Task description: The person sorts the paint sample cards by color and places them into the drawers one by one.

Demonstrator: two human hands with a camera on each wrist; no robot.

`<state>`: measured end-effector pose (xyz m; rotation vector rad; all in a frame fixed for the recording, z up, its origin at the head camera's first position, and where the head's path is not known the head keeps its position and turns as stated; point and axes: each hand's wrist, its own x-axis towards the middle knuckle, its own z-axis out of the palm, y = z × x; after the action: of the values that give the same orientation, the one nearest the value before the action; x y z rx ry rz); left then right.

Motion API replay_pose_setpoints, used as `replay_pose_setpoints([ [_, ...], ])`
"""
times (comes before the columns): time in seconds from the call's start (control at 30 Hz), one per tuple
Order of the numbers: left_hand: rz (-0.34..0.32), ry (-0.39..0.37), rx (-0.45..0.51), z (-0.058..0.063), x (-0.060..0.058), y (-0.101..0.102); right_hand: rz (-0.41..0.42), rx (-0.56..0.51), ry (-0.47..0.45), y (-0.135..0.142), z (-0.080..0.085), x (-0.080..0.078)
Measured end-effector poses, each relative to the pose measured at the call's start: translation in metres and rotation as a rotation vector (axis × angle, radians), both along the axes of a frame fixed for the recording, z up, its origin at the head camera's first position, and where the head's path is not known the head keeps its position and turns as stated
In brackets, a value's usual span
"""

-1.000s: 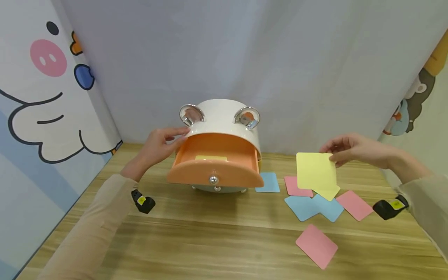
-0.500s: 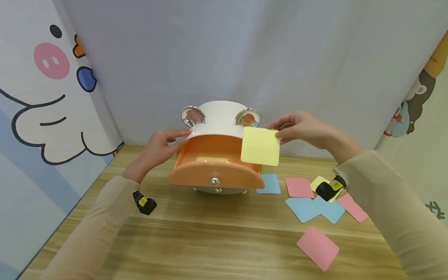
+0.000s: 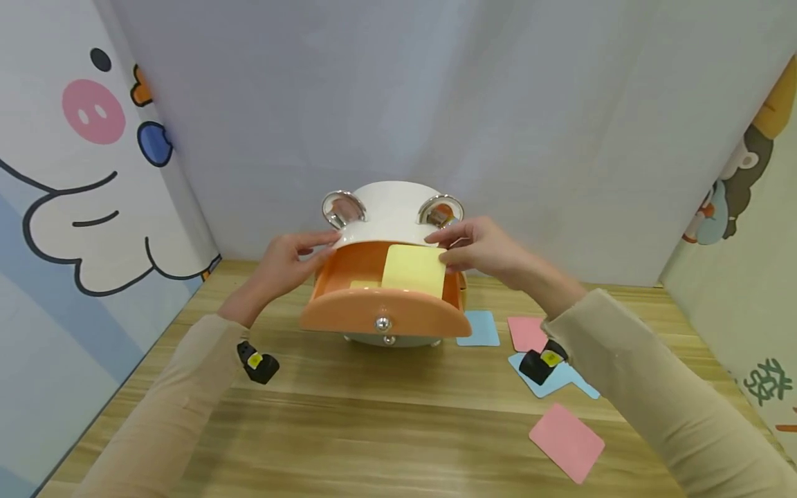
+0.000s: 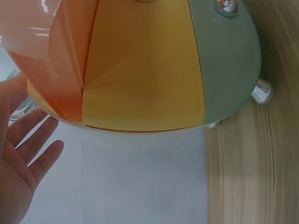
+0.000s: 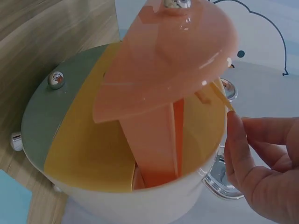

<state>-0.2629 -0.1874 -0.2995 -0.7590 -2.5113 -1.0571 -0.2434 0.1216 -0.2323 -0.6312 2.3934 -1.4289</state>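
Note:
A white rounded drawer box [image 3: 395, 197] with two silver ears stands on the table, its orange top drawer [image 3: 349, 311] pulled out. My right hand [image 3: 482, 249] pinches a yellow paper card [image 3: 414, 268] by its right edge, its lower part inside the drawer behind the front panel. In the right wrist view the card [image 5: 222, 98] shows only as a thin strip. Another piece of yellow paper [image 3: 364, 284] lies in the drawer. My left hand [image 3: 289, 266] touches the box's upper left side; its fingers [image 4: 44, 161] are spread in the left wrist view.
Blue cards [image 3: 478, 328] and pink cards [image 3: 566, 443] lie on the wooden table [image 3: 349, 429] right of the box; my right sleeve [image 3: 647, 373] covers some. Below the drawer are a yellow section [image 4: 145, 70] and a green section [image 4: 226, 60] with a silver knob. A grey curtain [image 3: 498, 90] hangs behind.
My right hand has carried the yellow card leftwards from over the loose cards, then lowered it into the orange drawer. The left hand stays at the box's side.

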Motion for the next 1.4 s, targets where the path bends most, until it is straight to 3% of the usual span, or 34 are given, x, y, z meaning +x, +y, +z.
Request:
replay_pose_setpoints([
  [0.2,-0.001,0.005,-0.001,0.001,0.001,0.001,-0.022,-0.008,-0.014,-0.013,-0.007,0.005],
  [0.37,0.002,0.006,-0.002,0.001,0.001,0.000,-0.021,0.025,0.049,-0.022,-0.012,0.007],
  [0.67,0.009,0.010,-0.002,0.002,0.003,0.001,-0.031,0.195,0.297,-0.027,-0.014,0.012],
  [0.93,0.006,0.015,0.001,0.001,0.002,0.001,0.062,0.232,0.541,-0.020,-0.011,0.012],
  [1.1,0.010,0.013,0.012,0.000,0.001,0.001,0.089,0.206,0.535,0.000,-0.004,0.005],
  [1.23,0.007,0.016,0.014,-0.001,0.001,0.000,0.037,0.210,0.485,0.036,-0.003,-0.007],
  [1.4,-0.003,0.019,0.009,-0.001,0.001,0.000,-0.063,0.290,0.421,0.095,-0.016,-0.021],
])
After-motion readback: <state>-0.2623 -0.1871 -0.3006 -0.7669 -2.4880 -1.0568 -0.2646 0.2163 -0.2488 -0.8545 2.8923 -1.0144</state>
